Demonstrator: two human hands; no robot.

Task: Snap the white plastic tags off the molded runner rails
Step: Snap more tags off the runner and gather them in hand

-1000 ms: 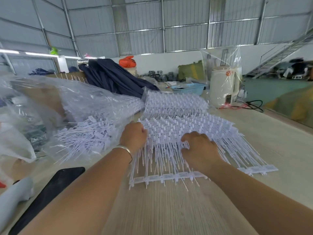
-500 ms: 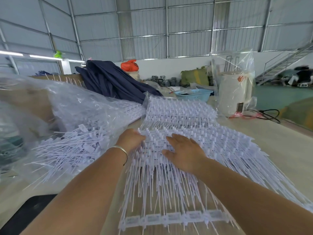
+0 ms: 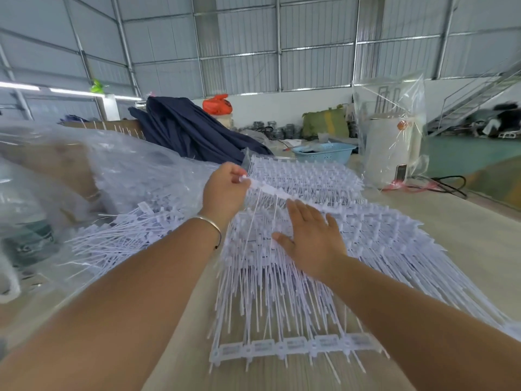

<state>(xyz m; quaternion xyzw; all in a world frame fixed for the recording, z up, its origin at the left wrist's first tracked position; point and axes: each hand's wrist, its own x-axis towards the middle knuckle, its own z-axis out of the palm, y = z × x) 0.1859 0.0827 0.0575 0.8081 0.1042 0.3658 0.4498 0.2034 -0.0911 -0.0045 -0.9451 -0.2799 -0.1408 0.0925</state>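
Both forearms (image 3: 135,292) showing bare, no sleeves. Left wrist wearing thin silver bangle (image 3: 208,221); small dark bead hanging from bangle.

Two bare hands are in view: the left hand (image 3: 224,190) and the right hand (image 3: 310,238). One thin silver bangle (image 3: 207,221) circles the left wrist. Two heaps of white plastic tags on moulded runner rails lie on the table: a near heap (image 3: 352,249) and a far heap (image 3: 304,179); the tags are too many to count. One clear plastic bag of loose white tags (image 3: 121,218) sits left. One light blue plastic basket (image 3: 324,153) and one orange bag (image 3: 217,104) stand far back.
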